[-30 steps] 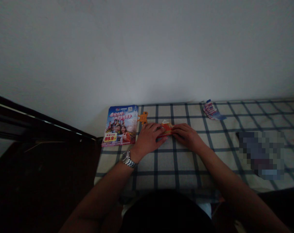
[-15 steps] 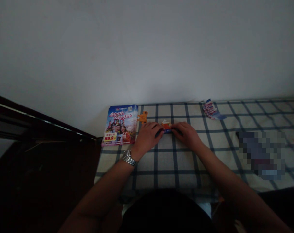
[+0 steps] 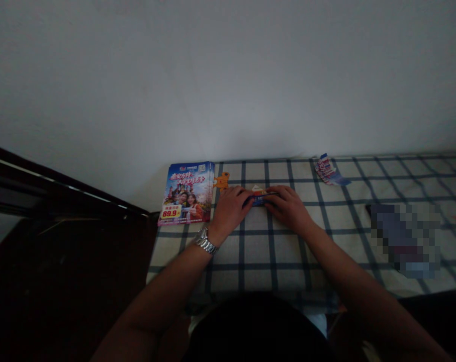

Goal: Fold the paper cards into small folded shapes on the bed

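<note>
Both of my hands rest on the checked cloth (image 3: pixel 273 251) and press a small folded leaflet (image 3: pixel 258 197), coloured orange, white and blue, between them. My left hand (image 3: pixel 230 208), with a metal watch at the wrist, holds the leaflet's left end with bent fingers. My right hand (image 3: pixel 288 206) pinches its right end. The leaflet is folded into a narrow strip and mostly hidden by my fingers.
A stack of colourful flyers (image 3: pixel 186 199) lies at the cloth's left edge, an orange paper shape (image 3: pixel 221 181) beside it. Several folded leaflets (image 3: pixel 329 171) lie at the back right. A blurred dark object (image 3: pixel 404 239) sits to the right. A dark wooden frame (image 3: pixel 62 201) stands left.
The leaflet has been folded smaller, from a wide orange piece to a narrow strip. Both hands have moved slightly away from me, toward the wall.
</note>
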Demonstrator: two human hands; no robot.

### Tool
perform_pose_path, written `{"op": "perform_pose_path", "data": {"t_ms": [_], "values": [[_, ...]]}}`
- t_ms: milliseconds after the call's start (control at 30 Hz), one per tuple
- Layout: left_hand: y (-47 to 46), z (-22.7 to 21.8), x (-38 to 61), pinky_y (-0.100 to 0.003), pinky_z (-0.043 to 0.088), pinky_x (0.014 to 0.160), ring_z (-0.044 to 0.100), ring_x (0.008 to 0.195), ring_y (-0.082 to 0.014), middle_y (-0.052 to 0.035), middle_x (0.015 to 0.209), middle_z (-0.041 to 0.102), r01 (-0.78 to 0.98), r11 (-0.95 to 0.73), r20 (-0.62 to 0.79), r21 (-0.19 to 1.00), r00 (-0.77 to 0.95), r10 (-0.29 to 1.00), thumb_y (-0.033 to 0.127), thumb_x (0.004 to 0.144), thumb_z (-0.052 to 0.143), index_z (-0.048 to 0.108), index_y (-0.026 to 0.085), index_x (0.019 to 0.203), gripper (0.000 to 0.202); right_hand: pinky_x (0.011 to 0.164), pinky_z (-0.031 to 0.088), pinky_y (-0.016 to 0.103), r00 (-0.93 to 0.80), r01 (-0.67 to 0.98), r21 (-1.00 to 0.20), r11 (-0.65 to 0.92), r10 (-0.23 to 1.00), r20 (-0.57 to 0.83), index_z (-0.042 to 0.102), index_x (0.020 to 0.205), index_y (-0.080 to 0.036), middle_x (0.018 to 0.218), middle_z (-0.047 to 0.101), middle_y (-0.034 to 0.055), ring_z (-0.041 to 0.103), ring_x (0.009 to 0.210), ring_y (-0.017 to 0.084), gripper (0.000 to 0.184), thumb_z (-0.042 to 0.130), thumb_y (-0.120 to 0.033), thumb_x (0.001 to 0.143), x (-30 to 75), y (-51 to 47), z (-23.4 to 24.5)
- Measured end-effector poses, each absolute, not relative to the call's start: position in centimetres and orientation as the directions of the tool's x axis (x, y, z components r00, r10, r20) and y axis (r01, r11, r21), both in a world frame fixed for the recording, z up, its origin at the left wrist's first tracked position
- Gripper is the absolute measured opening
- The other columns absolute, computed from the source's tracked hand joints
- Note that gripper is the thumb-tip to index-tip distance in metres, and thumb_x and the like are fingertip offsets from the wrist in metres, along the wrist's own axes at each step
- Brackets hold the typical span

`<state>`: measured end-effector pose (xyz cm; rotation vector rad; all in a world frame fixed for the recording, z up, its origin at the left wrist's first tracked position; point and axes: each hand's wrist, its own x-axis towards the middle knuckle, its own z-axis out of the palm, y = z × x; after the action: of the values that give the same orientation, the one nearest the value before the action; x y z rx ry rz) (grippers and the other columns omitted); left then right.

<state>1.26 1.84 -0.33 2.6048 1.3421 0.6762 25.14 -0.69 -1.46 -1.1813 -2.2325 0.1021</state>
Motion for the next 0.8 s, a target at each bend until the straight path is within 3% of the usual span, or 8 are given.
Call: {"op": "perform_pose_path", "data": {"t_ms": [167, 433, 533, 800], "values": [[1.8, -0.3, 1.3, -0.042, 0.049, 0.094, 0.061, 0.107, -0.0249, -0.0072, 0.117, 0.066, 0.731, -0.598, 0.345, 0.328, 0.497, 0.796, 0.033, 0.105, 0.059, 0.07, 0.023, 0.123, 0.023, 0.103, 0.054, 0.051, -0.479, 0.709, -0.332, 0.622, 0.77, 0.422, 0.071, 0.123, -0.027, 0.126, 0.071, 0.0089, 0.063, 0.118, 0.029, 0.024, 0.061, -0.029, 0.102, 25.3, -0.7, -1.5], [1.6, -0.1, 1.0, -0.046, 0.045, 0.112, 0.06, 0.123, -0.0232, -0.0044, 0.134, 0.068, 0.583, -0.736, 0.363, 0.344, 0.64, 0.677, 0.029, 0.107, 0.055, 0.069, 0.024, 0.125, 0.024, 0.104, 0.051, 0.052, -0.475, 0.728, -0.311, 0.611, 0.776, 0.414, 0.07, 0.126, -0.027, 0.13, 0.072, 0.0081, 0.062, 0.122, 0.03, 0.026, 0.062, -0.031, 0.101, 25.4, -0.8, -1.7], [1.1, 0.1, 0.8, -0.051, 0.038, 0.122, 0.058, 0.129, -0.0238, -0.0048, 0.139, 0.065, 0.578, -0.74, 0.344, 0.344, 0.655, 0.673, 0.03, 0.105, 0.058, 0.067, 0.024, 0.131, 0.028, 0.105, 0.05, 0.053, -0.461, 0.753, -0.281, 0.595, 0.781, 0.421, 0.07, 0.125, -0.029, 0.133, 0.07, 0.0075, 0.059, 0.127, 0.031, 0.025, 0.063, -0.03, 0.101, 25.4, -0.9, -1.7], [0.4, 0.2, 0.3, -0.056, 0.026, 0.131, 0.049, 0.143, -0.0283, -0.0098, 0.149, 0.055, 0.565, -0.759, 0.282, 0.325, 0.708, 0.648, 0.046, 0.101, 0.063, 0.057, 0.025, 0.145, 0.049, 0.109, 0.048, 0.06, -0.415, 0.779, -0.272, 0.565, 0.79, 0.451, 0.071, 0.123, -0.029, 0.142, 0.063, 0.0098, 0.052, 0.137, 0.036, 0.026, 0.067, -0.031, 0.098, 25.5, -1.0, -1.9]]}}
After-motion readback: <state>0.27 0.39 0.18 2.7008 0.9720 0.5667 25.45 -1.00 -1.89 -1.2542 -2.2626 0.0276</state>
